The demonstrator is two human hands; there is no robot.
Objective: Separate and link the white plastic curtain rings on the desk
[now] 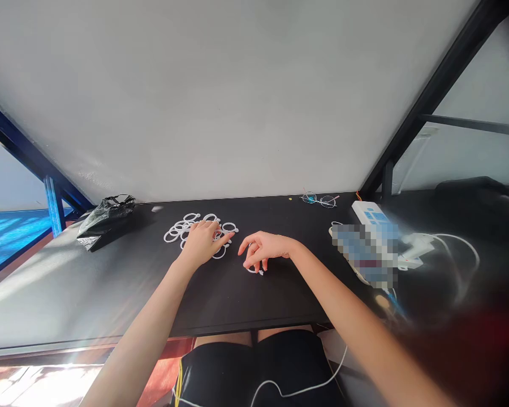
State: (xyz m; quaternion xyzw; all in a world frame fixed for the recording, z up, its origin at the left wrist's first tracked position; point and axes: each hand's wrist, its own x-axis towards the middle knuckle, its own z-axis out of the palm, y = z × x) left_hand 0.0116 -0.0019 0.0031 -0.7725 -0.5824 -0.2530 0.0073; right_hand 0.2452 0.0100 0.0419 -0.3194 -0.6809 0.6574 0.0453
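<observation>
A pile of several white plastic rings (183, 228) lies on the black table (258, 294). My left hand (203, 242) rests flat on the right part of that pile, fingers spread over the rings. My right hand (263, 249) hovers just to the right, fingers curled downward, its tips touching a single white ring (254, 271) that lies apart from the pile. I cannot tell whether it pinches that ring.
A crumpled black plastic bag (105, 217) lies at the back left. Eyeglasses (321, 199) lie near the wall. On the right are a white power strip (371, 217), a blurred object and white cables (458, 249). My lap shows below the table's front edge.
</observation>
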